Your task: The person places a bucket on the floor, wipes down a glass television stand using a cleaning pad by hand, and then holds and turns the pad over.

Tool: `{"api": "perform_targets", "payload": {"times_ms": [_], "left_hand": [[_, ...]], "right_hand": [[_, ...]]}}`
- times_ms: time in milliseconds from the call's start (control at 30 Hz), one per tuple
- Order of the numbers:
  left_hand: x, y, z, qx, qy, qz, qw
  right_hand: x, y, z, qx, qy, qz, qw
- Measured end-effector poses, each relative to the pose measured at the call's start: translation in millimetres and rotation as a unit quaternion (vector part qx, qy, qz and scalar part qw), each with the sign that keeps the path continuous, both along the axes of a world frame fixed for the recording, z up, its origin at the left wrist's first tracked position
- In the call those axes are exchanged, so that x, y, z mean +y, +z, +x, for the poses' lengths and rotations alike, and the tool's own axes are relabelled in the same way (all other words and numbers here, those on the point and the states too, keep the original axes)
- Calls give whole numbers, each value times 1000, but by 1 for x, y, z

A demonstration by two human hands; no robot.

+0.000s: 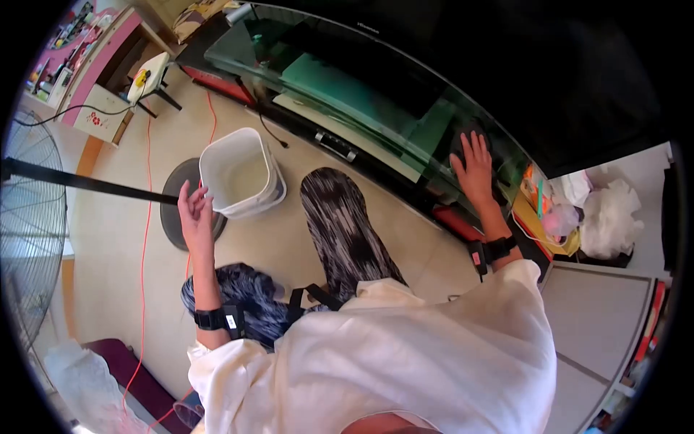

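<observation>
My grip is showing released: the right hand (475, 170) is lying open over the long, black, glass-topped stand (318, 78), likely rigid, slick; the left hand (195, 210) is hovering beside the white, squarish plastic bucket (249, 206), seemingly light, best held by its rim.

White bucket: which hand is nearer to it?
Left. The left hand is at the left edge of the white bucket; the right hand is well off to its right, palm down at the glass TV stand.
</observation>
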State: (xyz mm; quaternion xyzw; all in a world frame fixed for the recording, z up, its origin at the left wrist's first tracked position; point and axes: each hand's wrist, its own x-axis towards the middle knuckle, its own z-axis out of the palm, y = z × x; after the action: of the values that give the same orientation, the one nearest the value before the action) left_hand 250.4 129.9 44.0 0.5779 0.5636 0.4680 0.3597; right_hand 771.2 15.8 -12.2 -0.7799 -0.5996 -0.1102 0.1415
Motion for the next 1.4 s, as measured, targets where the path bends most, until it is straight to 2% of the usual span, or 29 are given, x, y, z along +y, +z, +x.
{"api": "perform_targets", "payload": {"times_ms": [100, 200, 267, 300, 333, 367, 400, 467, 500, 533, 633, 667, 733, 767, 833, 900, 1067, 1133, 1233, 1267, 1333, 1400], "left_hand": [[-6, 14, 17, -26, -25, 10, 999], [-9, 20, 18, -27, -49, 37, 998], [-7, 23, 14, -24, -61, 33, 997], [-4, 31, 15, -59, -43, 8, 997], [2, 32, 12, -68, -35, 16, 997], [9, 31, 8, -86, -31, 5, 996], [15, 29, 3, -103, -26, -9, 994], [30, 28, 12, -113, -39, -8, 993], [36, 27, 20, -118, -63, -8, 991], [44, 23, 27, -125, -60, -5, 990], [71, 9, 46, -144, -75, -24, 986], [74, 2, 48, -149, -74, -31, 986], [90, -14, 51, -122, -68, -28, 990], [95, -23, 45, -124, -69, -27, 989], [98, -39, 44, -102, -43, -68, 991], [95, -31, 48, -99, -63, -80, 990], [108, -33, 51, -47, -85, -72, 993], [113, -34, 52, -64, -85, -86, 991], [111, -34, 54, -64, -93, -89, 990], [110, -34, 54, -65, -91, -93, 989], [108, -32, 57, -76, -100, -117, 985], [104, -36, 58, -72, -102, -115, 985]], "right_hand": [[15, 3, -9, 71, 95, 23, 993], [26, 7, -32, 125, 145, 0, 981], [32, 18, -41, 134, 165, 35, 976], [39, 24, -41, 300, 80, 29, 950], [47, 29, -41, 455, -7, 21, 890], [56, 32, -41, 597, 1, 94, 797], [73, 24, -36, 591, 10, 89, 802], [107, 4, -24, 613, 32, 147, 776], [113, 35, -54, 448, 23, 131, 884], [127, 49, -71, 417, 11, 102, 903], [175, 49, -91, 328, 140, 159, 921], [187, 43, -93, 325, 138, 152, 923], [228, 30, -94, 238, 142, 66, 958], [246, 26, -103, 236, 142, 67, 959], [281, 20, -118, 97, 173, 69, 978], [325, 14, -132, 145, 199, 81, 966], [430, 17, -175, 151, 198, 85, 965], [455, 22, -183, 128, 242, 130, 953], [466, 47, -184, 49, 331, 276, 901], [465, 48, -179, -21, 318, 265, 910], [460, 26, -162, -45, 330, 85, 939], [436, 23, -152, 81, 330, -2, 941]]}}
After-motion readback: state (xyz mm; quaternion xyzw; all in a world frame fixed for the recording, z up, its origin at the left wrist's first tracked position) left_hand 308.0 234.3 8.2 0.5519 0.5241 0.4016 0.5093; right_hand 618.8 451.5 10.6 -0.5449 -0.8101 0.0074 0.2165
